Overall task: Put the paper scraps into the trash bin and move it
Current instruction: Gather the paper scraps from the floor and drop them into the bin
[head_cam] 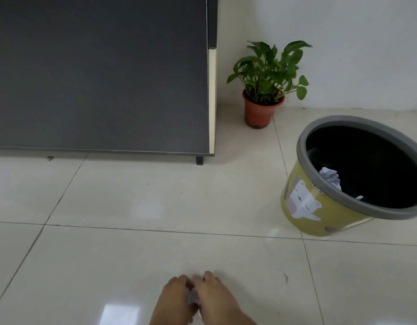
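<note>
A yellow trash bin [306, 207] with a grey rim and a bear picture stands on the floor at the right. Inside its dark liner lies a crumpled white paper scrap [330, 178]. At the bottom centre, my left hand [173, 299] and my right hand [214, 296] are pressed together low over the tiles. Between them shows a small pale paper scrap [193, 299], mostly hidden by the fingers. Both hands are about a tile's width to the left of the bin and nearer to me.
A dark cabinet panel [97, 73] on short feet fills the upper left. A green plant in an orange pot [259, 111] stands by the white wall, behind the bin. Glossy pale floor tiles [132, 207] spread between the cabinet and my hands.
</note>
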Motion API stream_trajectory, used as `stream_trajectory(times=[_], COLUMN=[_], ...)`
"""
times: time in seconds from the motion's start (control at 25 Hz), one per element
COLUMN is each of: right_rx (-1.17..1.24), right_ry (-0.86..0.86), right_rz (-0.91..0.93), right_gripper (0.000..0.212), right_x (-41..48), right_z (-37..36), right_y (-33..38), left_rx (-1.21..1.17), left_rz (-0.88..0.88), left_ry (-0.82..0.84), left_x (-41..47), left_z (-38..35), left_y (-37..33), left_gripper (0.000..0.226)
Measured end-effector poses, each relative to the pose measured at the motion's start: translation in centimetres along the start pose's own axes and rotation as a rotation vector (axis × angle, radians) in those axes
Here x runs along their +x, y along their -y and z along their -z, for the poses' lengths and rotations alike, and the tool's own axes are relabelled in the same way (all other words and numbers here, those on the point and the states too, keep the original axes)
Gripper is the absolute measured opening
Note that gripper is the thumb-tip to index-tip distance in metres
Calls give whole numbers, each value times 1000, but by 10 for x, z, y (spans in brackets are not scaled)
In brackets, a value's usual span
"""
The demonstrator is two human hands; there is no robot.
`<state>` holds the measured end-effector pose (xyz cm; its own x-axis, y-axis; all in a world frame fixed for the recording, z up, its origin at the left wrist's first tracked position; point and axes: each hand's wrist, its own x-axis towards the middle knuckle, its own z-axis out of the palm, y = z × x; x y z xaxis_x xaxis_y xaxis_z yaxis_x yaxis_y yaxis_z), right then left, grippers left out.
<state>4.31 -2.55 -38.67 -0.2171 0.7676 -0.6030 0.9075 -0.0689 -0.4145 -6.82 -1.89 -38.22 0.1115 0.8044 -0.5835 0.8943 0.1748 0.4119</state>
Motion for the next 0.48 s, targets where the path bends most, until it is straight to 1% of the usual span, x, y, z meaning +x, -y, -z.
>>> stream_trajectory(times=[0.04, 0.12, 0.2, 0.32, 0.4, 0.48], right_rx=[13, 44, 80, 122, 154, 181], right_ry=[-41, -131, -248, -475, -603, -708], right_rz=[9, 14, 16, 18, 14, 17], right_gripper=[35, 30, 29, 32, 33, 33], right_x=[-4, -11, -21, -53, -85, -117], right_z=[11, 37, 79, 166, 233, 291], right_y=[-4, -10, -15, -20, -22, -28], left_rx=[-42, -137, -247, -313, -368, -374], left_rz=[-30, -59, -105, -237, -340, -426], left_ry=[-18, -66, -127, -233, -264, -282], left_x=[-2, 0, -2, -12, -22, -31], left_z=[8, 25, 54, 110, 148, 180], left_y=[-9, -26, -62, -134, -192, -247], left_gripper=[19, 24, 23, 26, 27, 27])
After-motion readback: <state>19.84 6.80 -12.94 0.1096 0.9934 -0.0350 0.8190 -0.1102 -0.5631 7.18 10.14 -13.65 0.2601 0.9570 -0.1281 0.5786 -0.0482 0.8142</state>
